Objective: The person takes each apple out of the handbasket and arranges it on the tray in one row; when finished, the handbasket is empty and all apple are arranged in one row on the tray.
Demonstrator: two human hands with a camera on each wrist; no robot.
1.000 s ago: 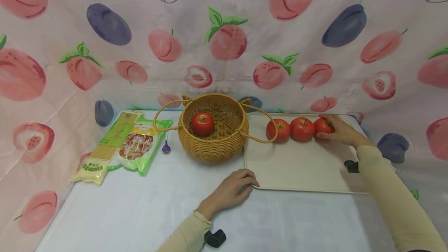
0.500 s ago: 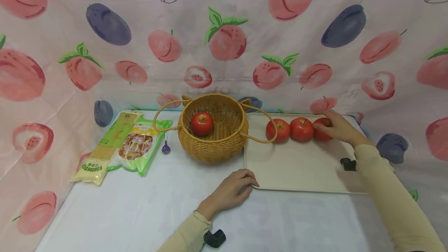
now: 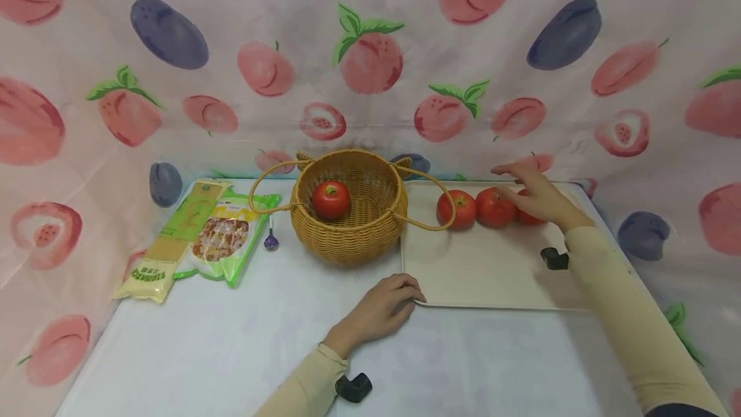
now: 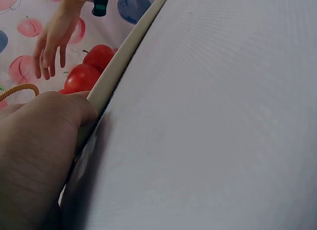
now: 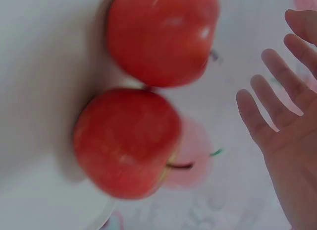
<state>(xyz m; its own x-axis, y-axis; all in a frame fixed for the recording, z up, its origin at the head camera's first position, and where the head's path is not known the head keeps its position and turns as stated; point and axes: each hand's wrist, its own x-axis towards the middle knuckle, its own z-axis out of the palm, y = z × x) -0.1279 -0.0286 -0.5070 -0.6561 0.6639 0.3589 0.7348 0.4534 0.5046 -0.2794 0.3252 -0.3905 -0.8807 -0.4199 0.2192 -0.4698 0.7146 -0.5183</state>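
Note:
My right hand [image 3: 535, 195] is raised over the row of apples on the beige tray [image 3: 498, 275], its fingers spread and holding nothing. In the right wrist view, its palm [image 5: 297, 145] and fingers stand apart from two red apples. The left apple [image 3: 457, 210] and middle apple [image 3: 494, 208] lie near the tray's back edge; the right apple [image 3: 528, 210] is partly covered by my hand. My left hand [image 3: 376, 311] rests at the tray's near left corner, fingertips touching the rim. Another red apple [image 3: 331, 199] sits inside the wicker basket [image 3: 347, 243].
The basket stands left of the tray, and its right handle [image 3: 431, 227] reaches over the tray beside the left apple. Farther left lie a noodle packet [image 3: 173, 237], a green-edged food bag [image 3: 222, 237] and a purple lollipop [image 3: 271, 241]. A fruit-print cloth [image 3: 370, 114] hangs behind.
My right hand has let go of the right apple, lifted and moved left above the row. My left hand stays at the tray corner. The head view has shifted slightly.

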